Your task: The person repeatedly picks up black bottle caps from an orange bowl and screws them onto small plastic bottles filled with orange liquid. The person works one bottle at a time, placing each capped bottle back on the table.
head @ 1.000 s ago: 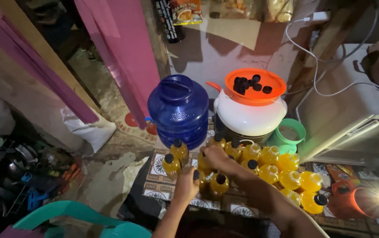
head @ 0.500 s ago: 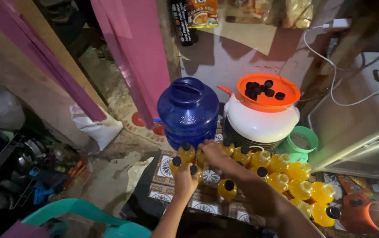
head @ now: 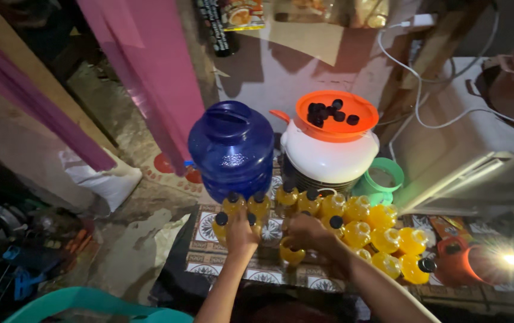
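The left hand (head: 242,230) is wrapped around a small yellow bottle with a black cap (head: 221,227), just in front of the big blue water jug (head: 231,149); the right hand (head: 305,232) is closed over another yellow bottle (head: 292,252), a little further right of the jug; both bottles stand on a patterned mat (head: 209,251); more yellow bottles (head: 382,239) crowd right of the jug, some capped, some open; beside the jug stands a white pot with an orange lid (head: 336,115) carrying loose black caps (head: 329,112); a green cup (head: 382,176) sits beyond it.
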